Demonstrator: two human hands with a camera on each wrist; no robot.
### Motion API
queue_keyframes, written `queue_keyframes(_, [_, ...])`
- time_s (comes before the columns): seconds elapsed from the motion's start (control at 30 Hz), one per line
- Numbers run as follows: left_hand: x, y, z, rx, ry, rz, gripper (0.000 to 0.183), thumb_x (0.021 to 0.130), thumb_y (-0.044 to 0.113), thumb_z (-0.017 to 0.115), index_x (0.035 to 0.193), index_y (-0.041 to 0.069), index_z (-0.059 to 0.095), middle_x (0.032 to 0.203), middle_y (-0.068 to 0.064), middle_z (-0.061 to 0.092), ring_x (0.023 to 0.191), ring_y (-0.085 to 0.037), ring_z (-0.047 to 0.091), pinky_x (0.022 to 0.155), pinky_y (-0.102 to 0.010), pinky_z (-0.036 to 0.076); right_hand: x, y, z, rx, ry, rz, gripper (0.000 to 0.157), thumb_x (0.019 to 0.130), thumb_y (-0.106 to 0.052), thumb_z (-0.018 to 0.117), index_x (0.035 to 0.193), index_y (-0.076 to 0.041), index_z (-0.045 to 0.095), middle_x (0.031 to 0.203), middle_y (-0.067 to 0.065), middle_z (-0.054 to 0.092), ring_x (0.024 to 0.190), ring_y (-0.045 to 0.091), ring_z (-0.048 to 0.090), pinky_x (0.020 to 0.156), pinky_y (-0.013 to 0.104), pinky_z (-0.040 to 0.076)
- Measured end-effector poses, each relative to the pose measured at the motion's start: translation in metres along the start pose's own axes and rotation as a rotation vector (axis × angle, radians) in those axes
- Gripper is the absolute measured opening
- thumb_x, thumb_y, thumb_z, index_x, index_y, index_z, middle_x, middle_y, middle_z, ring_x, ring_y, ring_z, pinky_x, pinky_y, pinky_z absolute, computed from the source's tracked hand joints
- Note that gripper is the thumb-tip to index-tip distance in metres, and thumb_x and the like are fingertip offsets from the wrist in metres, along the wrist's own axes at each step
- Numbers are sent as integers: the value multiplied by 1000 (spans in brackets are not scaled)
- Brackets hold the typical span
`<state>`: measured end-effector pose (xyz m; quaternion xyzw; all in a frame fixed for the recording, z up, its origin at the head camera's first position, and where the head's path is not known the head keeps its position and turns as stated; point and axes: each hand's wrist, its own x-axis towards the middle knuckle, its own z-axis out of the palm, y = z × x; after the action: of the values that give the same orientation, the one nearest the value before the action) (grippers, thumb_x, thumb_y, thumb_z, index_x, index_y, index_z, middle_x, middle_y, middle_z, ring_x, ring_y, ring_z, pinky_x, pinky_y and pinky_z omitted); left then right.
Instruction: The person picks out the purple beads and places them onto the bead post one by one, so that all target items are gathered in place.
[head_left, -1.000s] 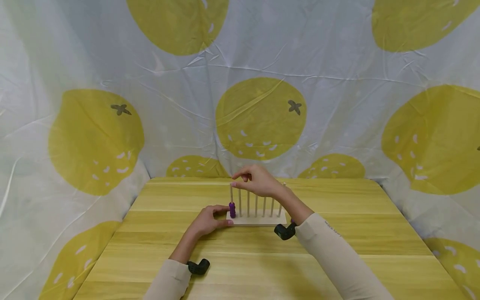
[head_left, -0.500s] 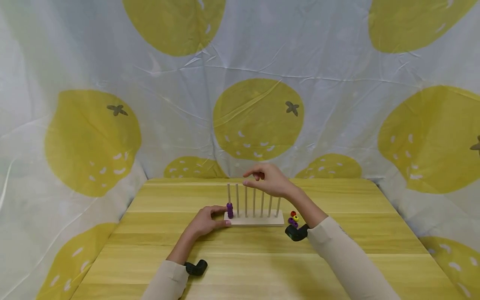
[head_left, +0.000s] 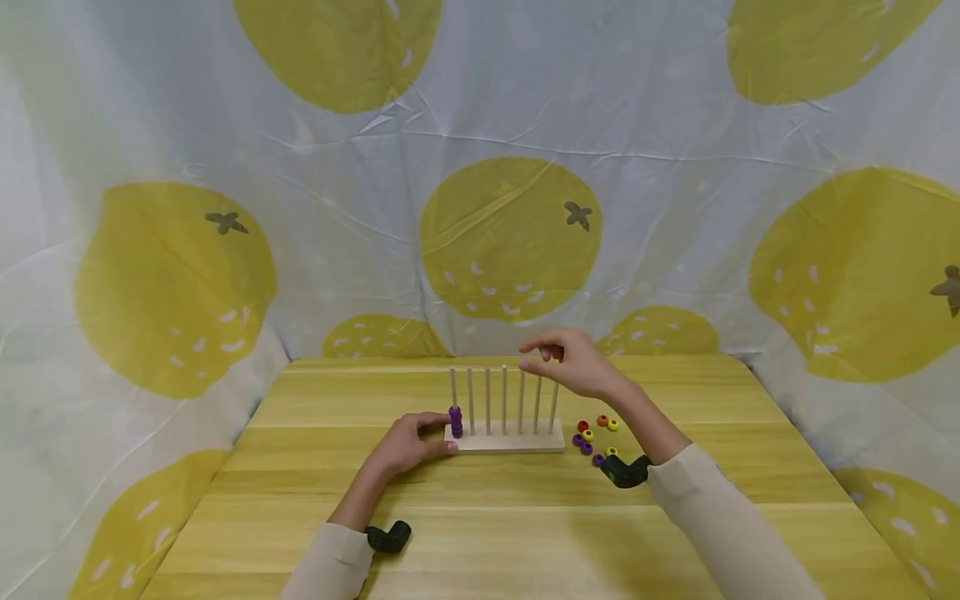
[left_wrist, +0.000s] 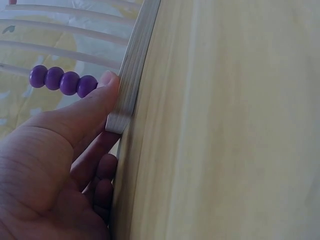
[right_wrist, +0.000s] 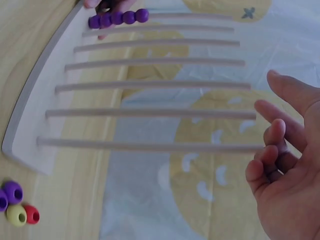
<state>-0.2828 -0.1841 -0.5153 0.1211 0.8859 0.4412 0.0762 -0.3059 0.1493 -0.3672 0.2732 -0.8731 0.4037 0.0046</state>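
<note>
A pale wooden pegboard (head_left: 506,442) with several upright pegs (head_left: 487,402) stands on the table. On its leftmost peg sits a stack of purple beads (right_wrist: 117,18). My left hand (head_left: 405,443) holds the base's left end, with the thumb (left_wrist: 95,102) at the front and other fingers round the edge. Above the pegs towards the right end, my right hand (head_left: 573,364) hovers with nothing in it. In the right wrist view, that hand's fingers (right_wrist: 287,130) are loosely bent beside the peg tips, thumb and forefinger apart.
Loose purple, yellow, red and orange beads (head_left: 588,436) lie on the wooden table (head_left: 480,525) right of the pegboard, some close to the right wrist's camera (head_left: 626,472). Behind the table hangs a fruit-patterned cloth (head_left: 360,208).
My right hand has moved from the leftmost peg towards the right end of the pegboard, uncovering the loose beads. The left hand keeps its hold on the base.
</note>
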Motion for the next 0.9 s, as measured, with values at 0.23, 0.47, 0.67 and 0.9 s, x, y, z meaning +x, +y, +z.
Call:
queue_keyframes(0.23, [1,-2,0,-13,-3,7,58,83,38,87,135,18,70,140,-7,66,138,-33,55,116,-54,42,-21,12,-16,8,48,60,31,98,-40,71,121,-18,75,86,3,55,71,21,42,65,32,38])
queue_keyframes(0.47, [1,-3,0,4,1,13,60,82,41,87,135,19,70,140,-8,66,137,-34,55,116,-54,42,-47,28,-25,-28,103,85,32,96,-40,74,119,-18,76,82,3,52,70,19,40,63,30,35])
queue_keyframes(0.67, [-1,-2,-1,14,-9,18,61,82,40,88,135,16,69,140,-10,66,136,-36,56,115,-55,43,-70,42,-29,-60,120,102,31,95,-40,75,119,-19,76,81,1,51,71,17,41,63,30,36])
queue_keyframes(0.9, [0,-2,0,4,-3,7,59,83,39,87,135,17,70,139,-8,67,137,-33,56,116,-53,42,-94,58,-28,-73,117,115,34,95,-39,76,120,-17,76,80,-1,51,69,14,42,60,29,36])
